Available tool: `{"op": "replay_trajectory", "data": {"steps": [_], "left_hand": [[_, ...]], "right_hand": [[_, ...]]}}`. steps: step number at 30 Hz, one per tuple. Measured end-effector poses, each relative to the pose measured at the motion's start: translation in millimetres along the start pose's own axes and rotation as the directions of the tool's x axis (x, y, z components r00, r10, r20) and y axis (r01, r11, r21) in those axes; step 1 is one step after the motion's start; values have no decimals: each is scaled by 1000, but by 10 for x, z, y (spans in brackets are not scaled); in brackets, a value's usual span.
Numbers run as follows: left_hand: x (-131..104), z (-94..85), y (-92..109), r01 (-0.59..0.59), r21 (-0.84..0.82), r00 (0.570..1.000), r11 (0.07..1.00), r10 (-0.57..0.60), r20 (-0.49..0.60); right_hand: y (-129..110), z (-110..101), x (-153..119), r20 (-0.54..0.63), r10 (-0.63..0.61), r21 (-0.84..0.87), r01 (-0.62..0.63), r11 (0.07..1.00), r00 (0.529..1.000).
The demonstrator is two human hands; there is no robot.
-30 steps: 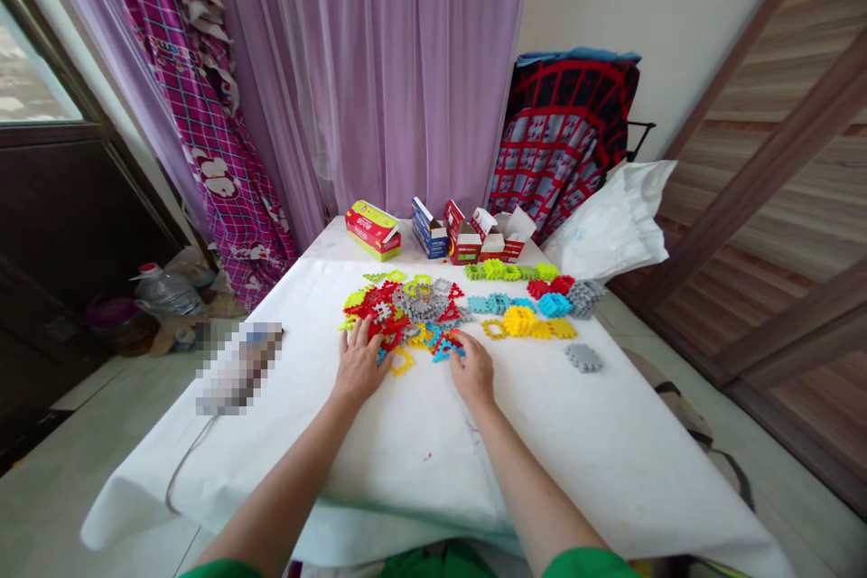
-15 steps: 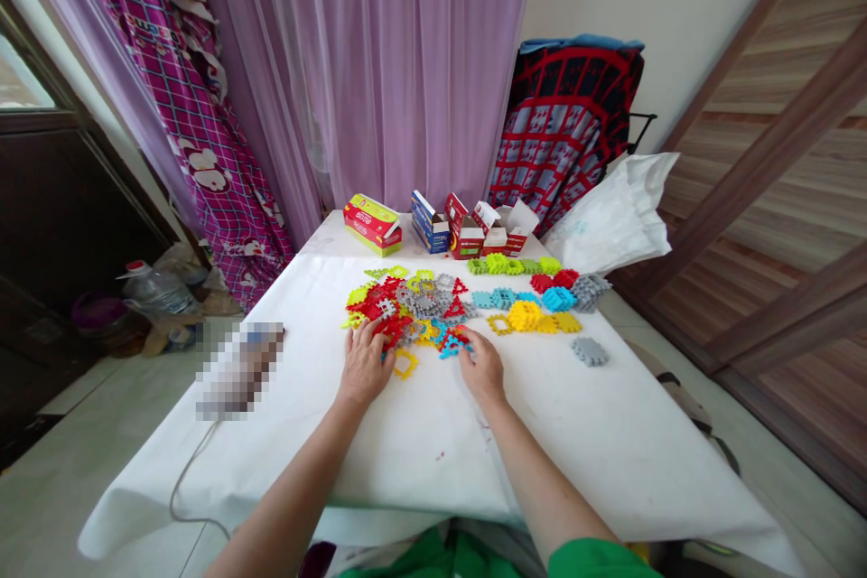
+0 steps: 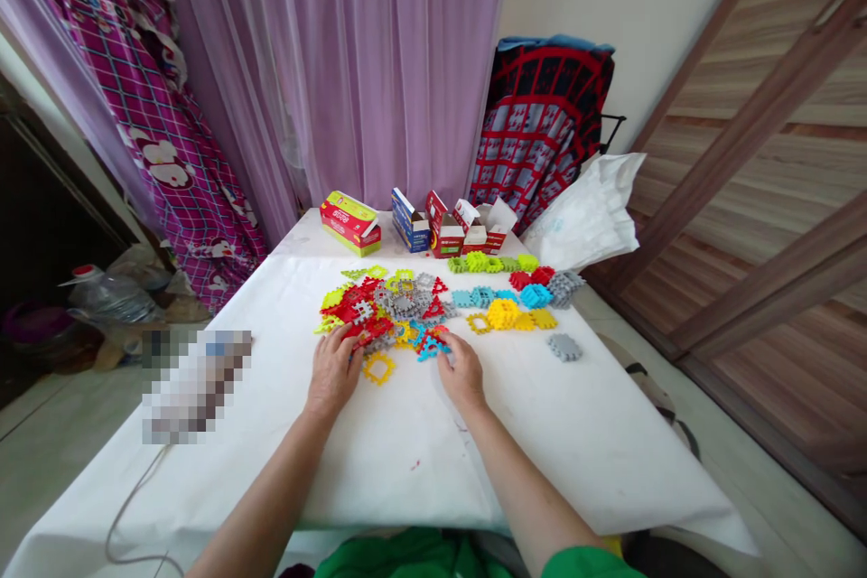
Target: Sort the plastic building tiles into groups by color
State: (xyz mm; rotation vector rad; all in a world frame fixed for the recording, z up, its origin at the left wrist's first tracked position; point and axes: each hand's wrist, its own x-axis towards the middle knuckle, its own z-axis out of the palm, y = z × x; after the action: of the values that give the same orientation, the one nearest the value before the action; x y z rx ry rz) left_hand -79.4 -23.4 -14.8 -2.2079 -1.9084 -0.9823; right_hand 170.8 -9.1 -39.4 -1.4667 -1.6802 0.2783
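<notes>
A mixed heap of toothed plastic building pieces [image 3: 405, 300], mostly red and grey with some lime, yellow and blue, lies on the white-covered table. My left hand [image 3: 333, 372] rests at its front left edge, fingers apart and fingertips against red pieces [image 3: 362, 334]. On the opposite side my right hand [image 3: 464, 372] is cupped loosely, thumb and fingers apart, touching blue and red pieces [image 3: 432, 345]. Its fingertips are partly hidden. Between the hands, a yellow square frame piece [image 3: 378, 368] lies flat in front of the heap.
Right of the heap are sorted rows: lime pieces [image 3: 484, 262], light blue pieces [image 3: 482, 296], yellow pieces [image 3: 505, 314], and a grey stack [image 3: 565, 287]. One grey piece [image 3: 564, 347] lies apart. Small boxes [image 3: 350, 222] stand behind, beside a white bag [image 3: 586, 212]. A blurred patch [image 3: 200, 384] covers something at left.
The view has turned, so the whole scene sits further left. My left hand has drawn back slightly from the heap, uncovering a little more of it. My right hand stays at the blue and red pieces.
</notes>
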Motion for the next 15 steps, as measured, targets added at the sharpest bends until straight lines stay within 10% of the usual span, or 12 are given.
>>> {"op": "replay_trajectory", "data": {"steps": [7, 15], "left_hand": [[-30, -131, 12, 95, 91, 988, 991, -83, -128], [-106, -130, -84, 123, 180, 992, 976, -121, -25]], "right_hand": [[16, -23, -9, -13, 12, 21, -12, 1000, 1000], [72, 3, -14, -30, -15, 68, 17, 998, 999]]}}
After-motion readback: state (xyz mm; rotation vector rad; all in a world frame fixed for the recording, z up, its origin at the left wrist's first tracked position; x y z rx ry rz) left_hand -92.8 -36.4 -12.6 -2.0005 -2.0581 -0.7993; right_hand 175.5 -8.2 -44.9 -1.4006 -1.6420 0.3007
